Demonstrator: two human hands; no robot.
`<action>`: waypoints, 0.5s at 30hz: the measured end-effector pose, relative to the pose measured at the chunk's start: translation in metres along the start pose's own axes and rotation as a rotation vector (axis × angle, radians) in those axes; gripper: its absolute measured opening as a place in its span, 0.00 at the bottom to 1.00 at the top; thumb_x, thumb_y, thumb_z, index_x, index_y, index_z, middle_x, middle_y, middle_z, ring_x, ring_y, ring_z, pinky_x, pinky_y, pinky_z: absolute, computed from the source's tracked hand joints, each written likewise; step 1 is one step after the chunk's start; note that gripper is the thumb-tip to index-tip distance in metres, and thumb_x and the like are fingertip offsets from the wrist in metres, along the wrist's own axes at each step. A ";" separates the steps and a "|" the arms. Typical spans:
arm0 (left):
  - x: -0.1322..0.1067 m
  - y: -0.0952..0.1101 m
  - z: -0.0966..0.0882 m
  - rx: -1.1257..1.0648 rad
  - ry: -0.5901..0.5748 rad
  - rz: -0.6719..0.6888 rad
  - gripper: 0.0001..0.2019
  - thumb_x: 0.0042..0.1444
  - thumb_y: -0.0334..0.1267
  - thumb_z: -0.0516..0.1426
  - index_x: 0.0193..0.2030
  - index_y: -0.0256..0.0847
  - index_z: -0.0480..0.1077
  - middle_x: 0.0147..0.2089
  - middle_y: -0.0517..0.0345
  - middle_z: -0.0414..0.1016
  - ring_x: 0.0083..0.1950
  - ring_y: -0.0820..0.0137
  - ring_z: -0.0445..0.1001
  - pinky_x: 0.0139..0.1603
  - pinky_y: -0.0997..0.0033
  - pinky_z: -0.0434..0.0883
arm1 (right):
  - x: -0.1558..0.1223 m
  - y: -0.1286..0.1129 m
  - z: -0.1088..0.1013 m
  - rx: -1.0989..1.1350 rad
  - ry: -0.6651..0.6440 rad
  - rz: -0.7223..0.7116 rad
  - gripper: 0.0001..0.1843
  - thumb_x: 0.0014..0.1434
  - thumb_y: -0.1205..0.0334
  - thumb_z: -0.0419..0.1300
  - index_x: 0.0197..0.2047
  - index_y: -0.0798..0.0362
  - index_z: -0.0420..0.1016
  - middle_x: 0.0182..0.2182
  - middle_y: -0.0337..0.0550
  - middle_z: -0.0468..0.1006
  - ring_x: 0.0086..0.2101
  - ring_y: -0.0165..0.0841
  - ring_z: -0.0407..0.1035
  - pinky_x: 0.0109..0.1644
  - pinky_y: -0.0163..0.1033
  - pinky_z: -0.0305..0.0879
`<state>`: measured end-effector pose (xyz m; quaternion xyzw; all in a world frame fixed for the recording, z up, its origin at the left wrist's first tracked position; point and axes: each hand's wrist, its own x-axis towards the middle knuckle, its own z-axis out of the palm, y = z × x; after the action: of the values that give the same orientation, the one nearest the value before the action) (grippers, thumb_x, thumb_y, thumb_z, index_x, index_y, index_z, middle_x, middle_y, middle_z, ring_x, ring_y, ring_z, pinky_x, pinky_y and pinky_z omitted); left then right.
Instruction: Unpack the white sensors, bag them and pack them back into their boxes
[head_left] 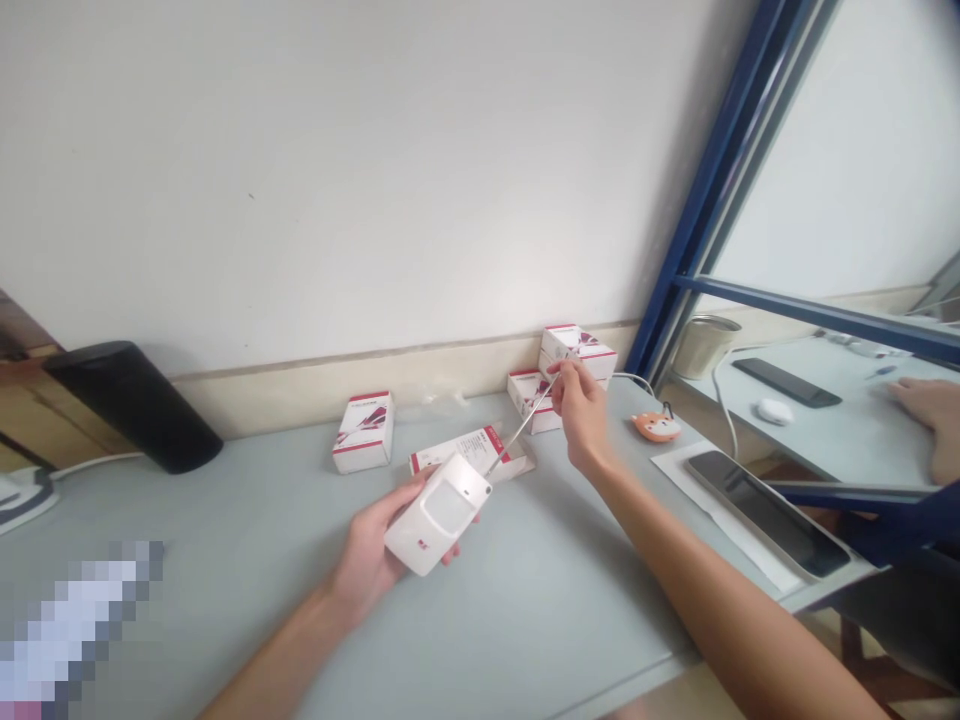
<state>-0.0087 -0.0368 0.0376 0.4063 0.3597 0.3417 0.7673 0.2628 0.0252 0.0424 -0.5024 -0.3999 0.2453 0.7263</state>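
Observation:
In my left hand (367,550) is a white motion detector (427,532), tilted, its sensor window facing up and my fingers wrapped round its body. A thin metal telescopic antenna (526,420) slants up to the right from the detector's top corner. My right hand (583,405) is closed on the antenna's far end in a pinch, well apart from the detector. Just behind the detector lies an opened white and red box (457,445), partly hidden by it.
Another box (364,432) stands left; several boxes (577,352) are stacked behind my right hand. A black cylinder (135,405) leans by the wall. An orange case (655,427), a phone (765,510) and paper lie right. Past the blue frame (697,200) a hand (926,400) shows.

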 end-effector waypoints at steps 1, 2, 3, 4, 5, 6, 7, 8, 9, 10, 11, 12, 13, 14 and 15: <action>0.000 -0.001 -0.001 0.016 0.010 0.005 0.25 0.66 0.46 0.55 0.65 0.33 0.70 0.45 0.36 0.84 0.33 0.59 0.79 0.37 0.62 0.74 | 0.000 0.001 0.000 -0.003 -0.006 0.003 0.15 0.66 0.48 0.57 0.35 0.48 0.76 0.21 0.32 0.59 0.23 0.30 0.52 0.28 0.37 0.52; 0.000 -0.001 -0.001 0.037 0.023 0.017 0.26 0.66 0.47 0.55 0.66 0.34 0.69 0.44 0.37 0.84 0.33 0.59 0.79 0.36 0.63 0.74 | 0.001 0.002 -0.001 -0.006 -0.016 0.005 0.15 0.66 0.48 0.57 0.35 0.48 0.77 0.21 0.32 0.59 0.23 0.30 0.52 0.28 0.37 0.52; -0.001 -0.003 -0.001 0.062 0.034 0.031 0.27 0.66 0.47 0.55 0.67 0.36 0.68 0.44 0.39 0.84 0.33 0.59 0.79 0.36 0.63 0.74 | 0.002 0.002 -0.001 -0.007 -0.027 0.007 0.15 0.66 0.48 0.57 0.36 0.48 0.78 0.21 0.32 0.59 0.24 0.30 0.52 0.28 0.37 0.51; -0.001 -0.004 -0.002 0.088 0.041 0.050 0.27 0.66 0.48 0.56 0.68 0.37 0.67 0.44 0.41 0.83 0.34 0.59 0.79 0.37 0.64 0.74 | 0.002 0.003 -0.001 -0.005 -0.037 0.009 0.15 0.66 0.48 0.57 0.36 0.48 0.79 0.22 0.33 0.59 0.24 0.30 0.52 0.28 0.37 0.50; -0.001 -0.006 -0.001 0.110 0.040 0.072 0.28 0.66 0.48 0.56 0.69 0.39 0.67 0.44 0.42 0.83 0.35 0.59 0.79 0.36 0.64 0.75 | 0.003 0.003 -0.002 -0.002 -0.046 0.010 0.15 0.66 0.48 0.57 0.37 0.48 0.80 0.22 0.33 0.59 0.24 0.30 0.52 0.28 0.37 0.50; -0.002 -0.007 0.000 0.128 0.029 0.094 0.28 0.65 0.49 0.57 0.69 0.40 0.67 0.44 0.44 0.83 0.35 0.59 0.80 0.36 0.63 0.75 | 0.004 0.004 -0.002 0.002 -0.051 0.010 0.15 0.66 0.48 0.57 0.38 0.48 0.80 0.22 0.33 0.59 0.24 0.30 0.52 0.28 0.37 0.50; -0.002 -0.009 0.001 0.139 0.012 0.112 0.28 0.65 0.50 0.57 0.68 0.41 0.68 0.44 0.44 0.82 0.35 0.58 0.80 0.36 0.63 0.75 | 0.005 0.004 -0.003 0.006 -0.050 0.009 0.15 0.66 0.48 0.57 0.38 0.48 0.81 0.22 0.33 0.59 0.24 0.30 0.52 0.28 0.37 0.50; -0.003 -0.011 0.002 0.146 -0.011 0.125 0.27 0.65 0.50 0.57 0.67 0.41 0.68 0.44 0.45 0.82 0.35 0.58 0.80 0.35 0.63 0.75 | 0.006 0.005 -0.003 0.007 -0.049 0.009 0.15 0.66 0.49 0.57 0.38 0.48 0.81 0.22 0.33 0.59 0.24 0.30 0.52 0.28 0.37 0.50; -0.003 -0.012 0.004 0.149 -0.032 0.133 0.26 0.65 0.51 0.57 0.66 0.41 0.69 0.44 0.45 0.82 0.35 0.58 0.80 0.35 0.63 0.75 | 0.006 0.006 -0.003 0.003 -0.047 0.008 0.15 0.66 0.48 0.58 0.37 0.48 0.81 0.22 0.33 0.58 0.24 0.31 0.52 0.28 0.38 0.51; -0.003 -0.014 0.005 0.152 -0.043 0.137 0.25 0.65 0.51 0.57 0.65 0.41 0.70 0.43 0.45 0.82 0.34 0.59 0.80 0.35 0.64 0.75 | 0.006 0.006 -0.003 -0.003 -0.042 0.006 0.16 0.66 0.48 0.58 0.37 0.48 0.80 0.22 0.33 0.59 0.24 0.31 0.53 0.28 0.38 0.51; -0.003 -0.015 0.007 0.155 -0.045 0.135 0.25 0.66 0.51 0.56 0.64 0.41 0.71 0.43 0.45 0.82 0.34 0.60 0.80 0.35 0.64 0.74 | 0.006 0.007 -0.004 -0.012 -0.039 0.001 0.16 0.66 0.48 0.58 0.36 0.48 0.80 0.22 0.34 0.59 0.24 0.31 0.53 0.28 0.38 0.52; -0.003 -0.016 0.008 0.157 -0.037 0.132 0.24 0.66 0.51 0.56 0.63 0.41 0.71 0.43 0.46 0.81 0.34 0.60 0.80 0.35 0.65 0.74 | 0.006 0.008 -0.004 -0.023 -0.035 -0.004 0.16 0.66 0.47 0.58 0.35 0.48 0.79 0.22 0.34 0.60 0.25 0.31 0.54 0.28 0.38 0.52; -0.003 -0.018 0.008 0.156 -0.025 0.130 0.24 0.66 0.51 0.56 0.64 0.41 0.70 0.43 0.46 0.81 0.34 0.60 0.80 0.35 0.65 0.74 | 0.006 0.008 -0.004 -0.035 -0.035 -0.010 0.17 0.66 0.47 0.58 0.34 0.48 0.79 0.22 0.35 0.62 0.25 0.32 0.55 0.29 0.38 0.53; -0.002 -0.019 0.008 0.152 -0.015 0.126 0.24 0.66 0.51 0.55 0.64 0.41 0.70 0.42 0.47 0.81 0.34 0.60 0.80 0.35 0.65 0.74 | 0.005 0.009 -0.004 -0.045 -0.034 -0.017 0.17 0.66 0.47 0.58 0.33 0.49 0.78 0.23 0.35 0.63 0.25 0.32 0.56 0.29 0.38 0.54; -0.002 -0.020 0.007 0.148 -0.010 0.120 0.24 0.66 0.51 0.55 0.64 0.41 0.69 0.42 0.47 0.81 0.35 0.60 0.79 0.35 0.65 0.74 | 0.005 0.009 -0.004 -0.055 -0.033 -0.021 0.18 0.66 0.46 0.58 0.32 0.49 0.78 0.23 0.36 0.64 0.25 0.32 0.56 0.29 0.38 0.54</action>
<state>0.0011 -0.0497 0.0236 0.4843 0.3551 0.3576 0.7152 0.2693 0.0305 0.0353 -0.5136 -0.4237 0.2347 0.7082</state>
